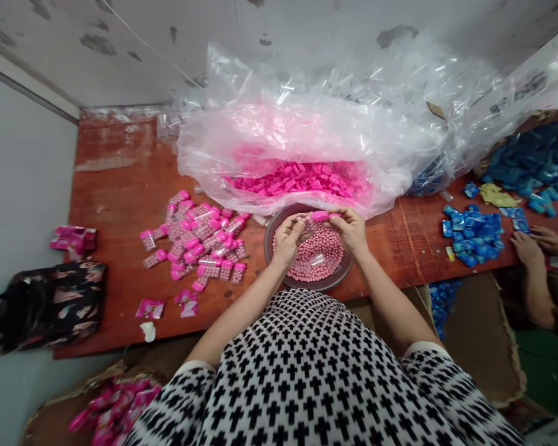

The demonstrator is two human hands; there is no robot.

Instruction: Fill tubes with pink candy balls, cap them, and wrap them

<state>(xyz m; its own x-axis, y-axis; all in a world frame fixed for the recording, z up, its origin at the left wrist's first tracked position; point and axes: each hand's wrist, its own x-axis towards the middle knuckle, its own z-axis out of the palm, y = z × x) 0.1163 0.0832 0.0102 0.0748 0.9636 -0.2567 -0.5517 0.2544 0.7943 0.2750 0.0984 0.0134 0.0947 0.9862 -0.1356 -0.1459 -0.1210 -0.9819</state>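
Observation:
My left hand [288, 237] and my right hand [350, 228] meet over a round metal bowl [279, 272] full of small pink beads [323, 251]. The right hand's fingers pinch a pink cap [320, 215]. The left hand's fingers are curled round a small clear tube [307, 224] that meets the cap. To the left lies a pile of filled clear tubes with pink caps [204, 244]. Behind the bowl, a big clear plastic bag [307, 133] holds loose pink caps [302, 176].
A red-brown wooden table [121, 186] stands against a grey wall. A dark floral bag [46, 306] sits at its left edge, pink packets [72, 238] beside it. Blue packets [474, 235] lie at the right, where another person's hands [537, 244] rest. A box of pink items [114, 409] is below.

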